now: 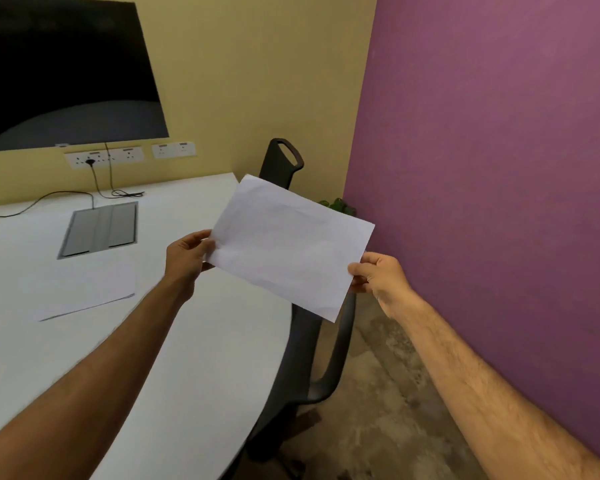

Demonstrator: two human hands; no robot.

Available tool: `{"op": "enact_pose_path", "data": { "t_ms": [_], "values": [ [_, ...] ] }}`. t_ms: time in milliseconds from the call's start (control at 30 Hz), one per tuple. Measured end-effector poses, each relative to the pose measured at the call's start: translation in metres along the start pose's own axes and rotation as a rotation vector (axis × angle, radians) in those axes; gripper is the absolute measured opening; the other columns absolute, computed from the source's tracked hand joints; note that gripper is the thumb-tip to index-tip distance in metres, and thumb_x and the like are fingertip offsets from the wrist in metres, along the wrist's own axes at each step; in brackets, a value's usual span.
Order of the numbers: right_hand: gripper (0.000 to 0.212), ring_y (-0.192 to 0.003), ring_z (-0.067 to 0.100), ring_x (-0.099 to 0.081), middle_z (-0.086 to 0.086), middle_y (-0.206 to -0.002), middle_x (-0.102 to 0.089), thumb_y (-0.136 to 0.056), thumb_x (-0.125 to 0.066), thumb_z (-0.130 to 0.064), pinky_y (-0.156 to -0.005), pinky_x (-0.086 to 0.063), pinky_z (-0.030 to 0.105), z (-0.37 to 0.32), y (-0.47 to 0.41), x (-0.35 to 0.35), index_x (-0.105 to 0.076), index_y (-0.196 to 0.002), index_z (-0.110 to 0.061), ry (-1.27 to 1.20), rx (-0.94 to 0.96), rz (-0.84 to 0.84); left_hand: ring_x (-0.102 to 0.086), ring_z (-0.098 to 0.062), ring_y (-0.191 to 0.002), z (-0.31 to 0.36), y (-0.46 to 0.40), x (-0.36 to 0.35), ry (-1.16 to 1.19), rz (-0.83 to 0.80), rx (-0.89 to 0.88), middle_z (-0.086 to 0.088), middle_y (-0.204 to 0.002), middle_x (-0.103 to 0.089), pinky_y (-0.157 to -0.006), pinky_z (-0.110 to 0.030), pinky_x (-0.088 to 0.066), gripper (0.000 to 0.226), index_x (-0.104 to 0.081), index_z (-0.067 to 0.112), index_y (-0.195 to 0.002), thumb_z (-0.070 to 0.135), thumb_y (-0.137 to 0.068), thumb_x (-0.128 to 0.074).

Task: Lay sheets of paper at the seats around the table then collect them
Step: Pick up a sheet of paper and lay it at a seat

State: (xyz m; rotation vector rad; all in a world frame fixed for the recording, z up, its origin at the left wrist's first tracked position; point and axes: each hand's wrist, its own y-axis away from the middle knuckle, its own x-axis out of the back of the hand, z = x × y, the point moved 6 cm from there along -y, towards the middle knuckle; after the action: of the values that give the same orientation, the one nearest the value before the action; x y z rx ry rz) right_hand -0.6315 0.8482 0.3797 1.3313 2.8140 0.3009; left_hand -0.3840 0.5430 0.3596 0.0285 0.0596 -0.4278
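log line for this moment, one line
both hands hold sheet in air | left hand grip left edge | right hand grip right edge | paper on table | chair tucked in

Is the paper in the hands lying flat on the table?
No, both hands hold the paper up in the air above the table edge.

A: Dim, warm room light; the counter washes out to pale white.
B: The left arm sits in shade, the right arm is lit. Soft overall, and straight lines bow at the edges.
A: The screen shows a faint reflection.
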Motion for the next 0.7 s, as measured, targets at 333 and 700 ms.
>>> {"op": "enact_pose_path", "data": {
  "t_ms": [333,700],
  "values": [
    [0.016,-0.060,0.019,-0.072,0.008,-0.078,-0.077,-0.097,-0.064,-0.023,-0.053,-0.057,0.032,-0.003,-0.176,0.117,-0.066,-0.090,-0.009,-0.014,-0.112,0.091,-0.067,-0.025,-0.100,-0.034,-0.124,-0.198,-0.078,0.010,0.033,-0.004,-0.109,-0.072,-0.078,-0.038,-0.059,0.016,-0.074,0.020,-0.104,0.012,-0.095,-0.063],
    [0.014,-0.069,0.024,-0.072,0.015,-0.098,-0.076,-0.095,-0.061,-0.007,-0.051,-0.056,0.031,0.006,-0.390,0.167,-0.065,-0.108,-0.003,0.031,-0.140,-0.098,-0.064,-0.029,-0.107,-0.079,-0.228,-0.300,0.063,0.225,0.173,-0.010,-0.124,-0.064,-0.090,-0.044,-0.057,0.034,-0.065,0.012,-0.125,0.018,-0.092,-0.068]
  ]
}}
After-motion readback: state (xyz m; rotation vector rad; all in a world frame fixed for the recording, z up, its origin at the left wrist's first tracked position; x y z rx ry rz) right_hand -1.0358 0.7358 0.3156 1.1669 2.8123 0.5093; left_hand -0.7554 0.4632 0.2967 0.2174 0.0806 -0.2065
